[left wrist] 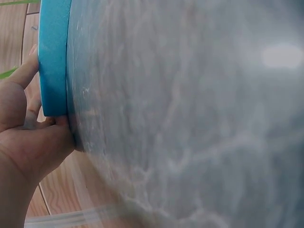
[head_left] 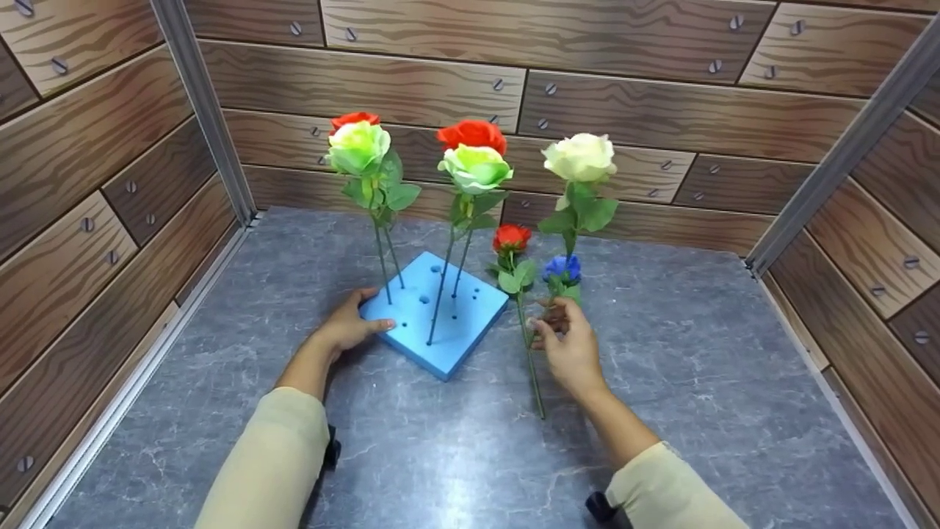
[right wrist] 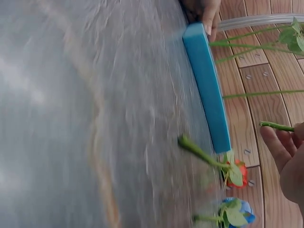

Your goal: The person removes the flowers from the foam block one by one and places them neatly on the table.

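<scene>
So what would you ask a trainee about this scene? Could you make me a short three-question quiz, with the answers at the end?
1. Multiple choice: how many roses stand with their stems in the blue block?
a) two
b) four
c) six

2. True or false: the left hand is touching the block.

3. Fill in the blank: the right hand holds the stem of a flower whose bloom is ____.

Key:
1. b, two red and two pale green.
2. True, its thumb rests on the top near one corner.
3. Creamy white.
</scene>
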{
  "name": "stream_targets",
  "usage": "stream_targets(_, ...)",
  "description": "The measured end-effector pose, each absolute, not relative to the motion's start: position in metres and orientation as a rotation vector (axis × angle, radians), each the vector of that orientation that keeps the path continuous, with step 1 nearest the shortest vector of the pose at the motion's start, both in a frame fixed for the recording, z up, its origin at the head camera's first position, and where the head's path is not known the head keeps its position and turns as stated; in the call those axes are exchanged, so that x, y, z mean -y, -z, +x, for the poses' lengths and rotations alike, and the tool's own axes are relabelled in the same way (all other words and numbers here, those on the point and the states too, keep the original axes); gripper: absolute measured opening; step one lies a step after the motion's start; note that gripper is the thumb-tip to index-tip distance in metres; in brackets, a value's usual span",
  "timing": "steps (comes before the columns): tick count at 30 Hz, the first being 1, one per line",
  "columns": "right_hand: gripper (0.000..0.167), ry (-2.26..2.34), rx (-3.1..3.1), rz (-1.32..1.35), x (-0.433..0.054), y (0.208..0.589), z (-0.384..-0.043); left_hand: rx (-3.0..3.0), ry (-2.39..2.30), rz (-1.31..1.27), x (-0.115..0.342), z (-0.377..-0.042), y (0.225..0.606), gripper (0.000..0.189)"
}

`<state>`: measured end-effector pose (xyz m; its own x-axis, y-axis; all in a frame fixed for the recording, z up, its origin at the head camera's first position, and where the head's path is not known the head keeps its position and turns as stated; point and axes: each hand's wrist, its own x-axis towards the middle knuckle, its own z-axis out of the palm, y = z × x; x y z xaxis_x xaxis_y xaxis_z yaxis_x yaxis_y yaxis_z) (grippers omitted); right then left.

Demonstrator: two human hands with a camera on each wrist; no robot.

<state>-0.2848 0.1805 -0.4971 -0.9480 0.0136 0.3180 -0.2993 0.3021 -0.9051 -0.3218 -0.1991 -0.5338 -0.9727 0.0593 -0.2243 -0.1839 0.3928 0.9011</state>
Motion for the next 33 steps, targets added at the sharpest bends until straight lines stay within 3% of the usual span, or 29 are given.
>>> stream_targets(11,0.042,-1.665,2.530,0.116,-0.220,0.484,-0.286,-2.438,-1.622,-0.112,0.200,-0.324,0.530,0.088)
stream_targets(21,0.038,-1.807,2.606,0.054,-0.247,0.496,-0.276,-2.449,-1.628,-0.122,0.202,-0.321,0.538,0.088)
stream_targets(33,0.037,-1.666,2.755,0.084,-0.287,0.510,-0.268,-2.481,-1.589,-0.113,0.199,-0.323,0.538,0.088)
